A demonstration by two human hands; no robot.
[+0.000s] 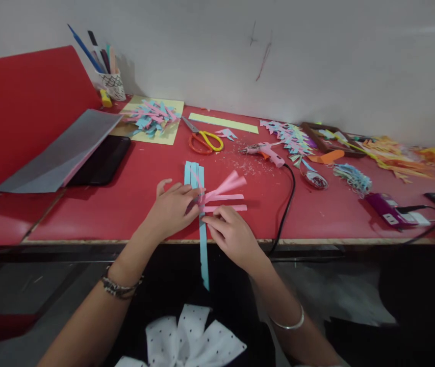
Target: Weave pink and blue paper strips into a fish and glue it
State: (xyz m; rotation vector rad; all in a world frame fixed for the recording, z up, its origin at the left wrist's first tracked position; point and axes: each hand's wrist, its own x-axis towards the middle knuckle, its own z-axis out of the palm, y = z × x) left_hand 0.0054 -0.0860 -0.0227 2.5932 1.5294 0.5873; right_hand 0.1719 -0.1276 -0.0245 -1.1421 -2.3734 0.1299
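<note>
Blue paper strips (pixel 194 172) and pink paper strips (pixel 227 197) cross each other on the red table near its front edge, woven together at the crossing. My left hand (pixel 175 206) is closed on the crossing from the left, its fingertips hiding part of the weave. From the right, my right hand (pixel 232 232) pinches a long blue strip (pixel 203 250) just below the lowest pink one. This strip's lower end hangs past the table edge. The pink strips fan out to the right, and the other blue ends point toward the wall.
Scissors (pixel 206 142) and a pink glue gun (pixel 265 152) lie behind the strips; the gun's black cord (pixel 289 204) runs over the front edge. A pile of cut paper (pixel 152 117), a black tablet-like slab (pixel 102 160), a paper garland (pixel 288 136) and a purple socket box (pixel 389 210) lie around.
</note>
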